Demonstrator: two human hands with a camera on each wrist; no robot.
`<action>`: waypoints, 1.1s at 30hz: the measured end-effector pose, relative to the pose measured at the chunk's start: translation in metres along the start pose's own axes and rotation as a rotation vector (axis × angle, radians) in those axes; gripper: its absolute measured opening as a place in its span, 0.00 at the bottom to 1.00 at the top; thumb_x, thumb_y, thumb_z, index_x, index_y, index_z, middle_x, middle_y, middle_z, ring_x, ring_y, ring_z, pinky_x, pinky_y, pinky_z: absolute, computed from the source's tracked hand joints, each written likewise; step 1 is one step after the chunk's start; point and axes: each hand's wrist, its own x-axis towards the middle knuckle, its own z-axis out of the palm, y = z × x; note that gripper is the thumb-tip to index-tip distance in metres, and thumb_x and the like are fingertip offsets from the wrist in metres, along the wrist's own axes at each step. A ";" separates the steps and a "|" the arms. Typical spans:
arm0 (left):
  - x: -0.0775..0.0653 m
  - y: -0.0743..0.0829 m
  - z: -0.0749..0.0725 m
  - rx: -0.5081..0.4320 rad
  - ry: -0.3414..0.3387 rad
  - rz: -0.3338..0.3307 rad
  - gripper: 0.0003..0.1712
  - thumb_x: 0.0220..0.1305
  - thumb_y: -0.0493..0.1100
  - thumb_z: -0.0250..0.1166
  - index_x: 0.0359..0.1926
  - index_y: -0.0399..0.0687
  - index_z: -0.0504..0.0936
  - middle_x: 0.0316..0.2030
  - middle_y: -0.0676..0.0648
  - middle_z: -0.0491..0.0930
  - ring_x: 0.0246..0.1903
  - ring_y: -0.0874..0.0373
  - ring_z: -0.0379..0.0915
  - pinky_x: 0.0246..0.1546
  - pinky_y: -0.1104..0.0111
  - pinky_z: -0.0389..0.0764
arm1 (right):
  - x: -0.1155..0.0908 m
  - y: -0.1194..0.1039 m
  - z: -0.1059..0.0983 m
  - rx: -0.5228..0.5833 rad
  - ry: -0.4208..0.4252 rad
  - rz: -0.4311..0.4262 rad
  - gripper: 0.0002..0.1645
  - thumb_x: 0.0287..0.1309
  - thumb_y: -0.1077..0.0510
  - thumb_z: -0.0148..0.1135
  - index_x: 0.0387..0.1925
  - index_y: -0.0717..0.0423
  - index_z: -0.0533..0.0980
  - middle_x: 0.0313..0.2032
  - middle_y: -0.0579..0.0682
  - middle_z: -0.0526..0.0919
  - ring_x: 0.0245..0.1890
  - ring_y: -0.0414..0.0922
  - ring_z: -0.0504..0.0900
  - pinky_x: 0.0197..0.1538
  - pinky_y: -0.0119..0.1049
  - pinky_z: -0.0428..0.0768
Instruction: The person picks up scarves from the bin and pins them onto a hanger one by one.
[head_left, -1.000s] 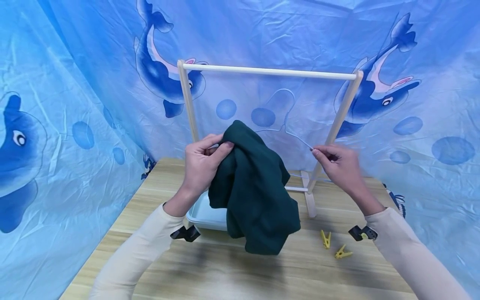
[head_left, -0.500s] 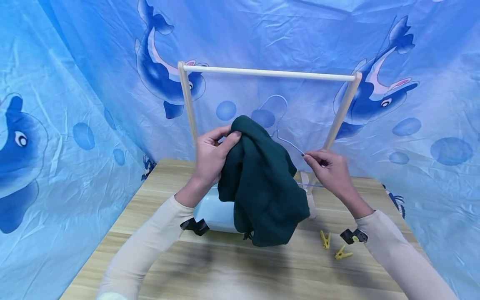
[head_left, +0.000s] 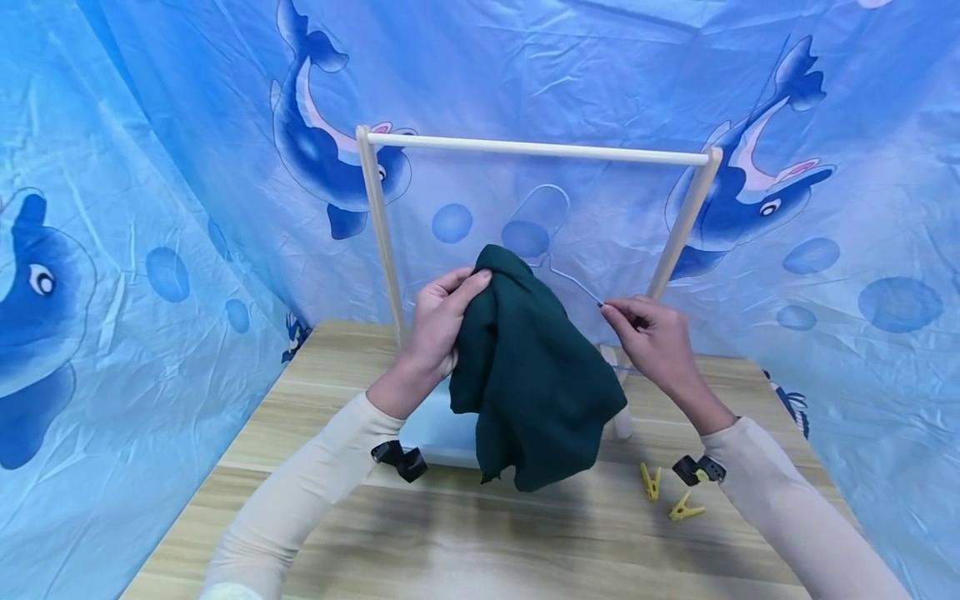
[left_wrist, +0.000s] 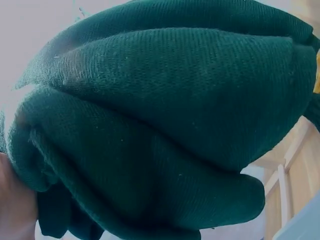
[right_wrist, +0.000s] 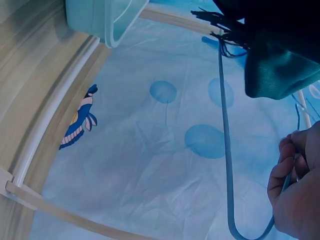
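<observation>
My left hand [head_left: 438, 321] pinches the top of a dark green scarf [head_left: 532, 375] between thumb and fingers. The fabric hangs in loose folds above the table; its knit fills the left wrist view, and dark fringe [right_wrist: 225, 25] shows in the right wrist view. With thumb and fingertips, my right hand [head_left: 652, 337] grips the right shoulder of a thin light-blue clothes hanger [head_left: 573, 281], whose hook points up. The scarf covers the hanger's left part in the head view. In the right wrist view the hanger's lower bar [right_wrist: 226, 125] runs up to the fringe.
Behind my hands stands a wooden drying rack with a white top bar [head_left: 532, 148]. A pale blue basin [head_left: 435, 429] sits partly behind the scarf. Two yellow clothespins [head_left: 650, 482] lie on the wooden table [head_left: 337, 533] at the right. A blue dolphin curtain [head_left: 172, 375] surrounds the table.
My left hand has moved right and slightly down with the scarf. My right hand has shifted left with the hanger, bringing the hands closer together. Both keep their holds.
</observation>
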 end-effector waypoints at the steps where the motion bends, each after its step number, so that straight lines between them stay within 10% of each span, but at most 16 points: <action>1: 0.000 -0.001 0.001 -0.004 0.002 -0.003 0.04 0.70 0.39 0.66 0.39 0.48 0.88 0.35 0.49 0.84 0.31 0.60 0.82 0.36 0.70 0.84 | 0.001 -0.001 0.000 0.003 0.007 0.006 0.07 0.66 0.63 0.68 0.41 0.60 0.88 0.28 0.49 0.85 0.24 0.36 0.72 0.28 0.23 0.68; 13: 0.009 -0.011 0.002 -0.022 0.057 -0.035 0.03 0.68 0.39 0.69 0.39 0.47 0.89 0.37 0.49 0.85 0.31 0.60 0.82 0.36 0.70 0.84 | 0.003 -0.008 0.003 0.090 0.022 -0.014 0.07 0.64 0.68 0.67 0.42 0.62 0.88 0.30 0.52 0.87 0.28 0.32 0.77 0.31 0.20 0.72; 27: 0.028 -0.021 -0.005 -0.041 0.087 -0.254 0.03 0.71 0.39 0.66 0.38 0.44 0.84 0.40 0.48 0.81 0.36 0.61 0.80 0.39 0.71 0.83 | -0.002 -0.016 0.003 0.161 -0.029 -0.098 0.10 0.60 0.74 0.67 0.40 0.63 0.88 0.28 0.50 0.86 0.26 0.35 0.75 0.29 0.23 0.71; 33: 0.036 -0.026 -0.011 0.109 0.101 -0.237 0.05 0.69 0.41 0.68 0.37 0.43 0.83 0.37 0.49 0.80 0.33 0.60 0.79 0.35 0.72 0.82 | -0.005 -0.022 0.003 0.197 -0.042 -0.094 0.11 0.59 0.76 0.66 0.38 0.64 0.88 0.27 0.51 0.85 0.25 0.35 0.74 0.28 0.23 0.70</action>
